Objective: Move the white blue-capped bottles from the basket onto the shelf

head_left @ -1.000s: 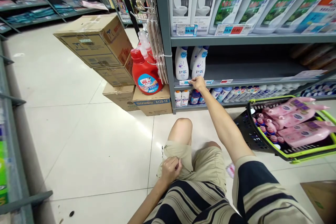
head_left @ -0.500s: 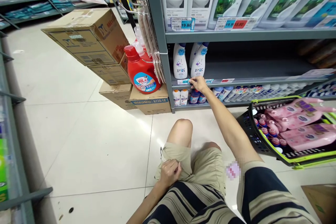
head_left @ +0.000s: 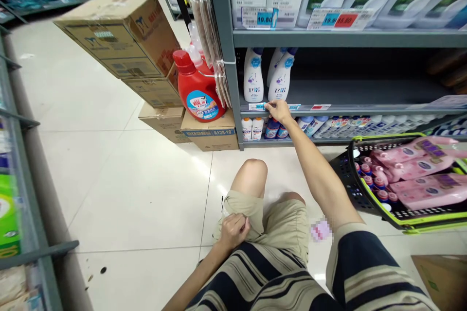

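Observation:
My right hand [head_left: 279, 112] reaches forward to the lower shelf's front edge [head_left: 310, 107], fingers closed on it between the price labels. Right above those fingers stands a white bottle [head_left: 280, 80] with a blue cap, and another like it is partly hidden behind. To their left is a similar white bottle [head_left: 253, 77]. My left hand [head_left: 234, 230] rests on my thigh, curled into a loose fist; nothing shows in it.
A black basket with a lime-green rim [head_left: 368, 194] holds pink bottles [head_left: 430, 189] on my right. Stacked cardboard boxes [head_left: 146, 53] and a red detergent jug [head_left: 200, 90] stand to the left. Smaller bottles [head_left: 328, 127] line the bottom shelf. A cardboard box [head_left: 443, 277] lies lower right.
The view has tilted slightly downward, so the shelves sit a little higher in the picture. My right hand stays at the shelf edge and my left on the thigh.

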{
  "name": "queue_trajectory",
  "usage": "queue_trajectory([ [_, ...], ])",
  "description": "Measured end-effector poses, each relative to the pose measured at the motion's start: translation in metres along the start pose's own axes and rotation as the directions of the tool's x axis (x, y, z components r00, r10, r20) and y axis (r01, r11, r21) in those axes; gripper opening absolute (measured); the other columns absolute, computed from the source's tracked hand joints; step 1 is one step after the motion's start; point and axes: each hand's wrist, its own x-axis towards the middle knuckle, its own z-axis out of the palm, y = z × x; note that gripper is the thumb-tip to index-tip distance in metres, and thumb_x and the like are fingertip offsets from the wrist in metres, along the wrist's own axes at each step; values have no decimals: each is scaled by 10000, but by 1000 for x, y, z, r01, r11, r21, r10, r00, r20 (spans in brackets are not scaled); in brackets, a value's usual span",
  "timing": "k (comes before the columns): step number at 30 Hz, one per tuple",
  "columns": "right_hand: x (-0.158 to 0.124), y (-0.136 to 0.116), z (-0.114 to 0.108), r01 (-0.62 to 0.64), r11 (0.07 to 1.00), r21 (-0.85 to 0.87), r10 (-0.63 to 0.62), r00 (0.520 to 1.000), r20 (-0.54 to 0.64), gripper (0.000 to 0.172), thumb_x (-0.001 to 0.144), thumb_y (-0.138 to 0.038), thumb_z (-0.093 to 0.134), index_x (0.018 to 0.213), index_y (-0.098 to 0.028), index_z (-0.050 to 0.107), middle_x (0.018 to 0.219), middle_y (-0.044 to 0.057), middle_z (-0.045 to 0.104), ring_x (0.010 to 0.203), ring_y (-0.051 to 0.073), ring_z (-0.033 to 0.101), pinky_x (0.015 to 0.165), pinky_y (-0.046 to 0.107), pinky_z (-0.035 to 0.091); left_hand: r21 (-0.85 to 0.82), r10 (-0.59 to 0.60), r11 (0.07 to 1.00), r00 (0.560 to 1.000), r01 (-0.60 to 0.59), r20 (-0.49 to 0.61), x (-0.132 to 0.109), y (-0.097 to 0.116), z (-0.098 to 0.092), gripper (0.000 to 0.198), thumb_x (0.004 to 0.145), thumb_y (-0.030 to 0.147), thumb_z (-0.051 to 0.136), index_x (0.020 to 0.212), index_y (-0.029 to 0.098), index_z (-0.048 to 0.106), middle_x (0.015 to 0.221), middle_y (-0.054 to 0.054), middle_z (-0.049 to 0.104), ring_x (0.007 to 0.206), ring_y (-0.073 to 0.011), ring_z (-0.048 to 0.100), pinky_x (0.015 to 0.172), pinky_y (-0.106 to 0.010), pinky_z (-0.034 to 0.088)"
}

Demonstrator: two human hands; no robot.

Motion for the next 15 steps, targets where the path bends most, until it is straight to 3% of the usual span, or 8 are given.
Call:
queue_trajectory([
  [5,-3,-1,0,20,1000,-1,-20,1000,-1,405,1038,-476,599,1174,-137,775,741,52,743,728,229,749,968,404,570,-31,4,1000,1000,-4,2,0,0,3,364,948,65,607,640,224,494,591,36,533,542,-129,497,591,-307,367],
  [7,-10,-4,0,46,999,-5,-46,999,-20,421,1044,-499,592,1175,-140,768,891,94,785,875,254,764,1013,415,558,-40,11,999,1000,-11,-1,2,-1,2,373,950,57,606,639,224,486,592,35,527,542,-131,490,589,-309,362],
  [9,-25,-6,2,121,992,24,-119,990,-74,472,1042,-530,598,1270,-137,725,1187,143,775,1107,265,729,1085,406,532,-41,19,999,1000,-19,-6,7,-2,-1,378,951,48,608,640,224,482,592,34,517,541,-134,483,584,-311,355],
  [12,-71,8,4,242,957,162,-209,958,-195,641,1061,-538,569,1550,-131,498,1572,167,559,1295,216,634,1143,343,508,-34,31,999,1000,-31,-7,15,-8,-4,389,957,46,611,638,224,477,580,40,491,531,-134,472,577,-307,348],
  [13,-93,18,3,249,944,215,-200,953,-227,656,1075,-527,544,1600,-149,430,1612,158,515,1286,198,638,1129,327,522,-37,38,999,999,-38,-2,17,-10,-4,393,960,47,613,638,225,475,575,43,485,526,-132,470,574,-303,348],
  [15,-145,46,-6,168,947,275,-111,971,-210,569,1082,-507,522,1578,-238,456,1592,113,534,1167,189,700,1005,326,605,-59,57,997,998,-56,11,21,-17,-5,388,963,48,616,644,223,482,573,45,491,523,-126,479,575,-294,358],
])
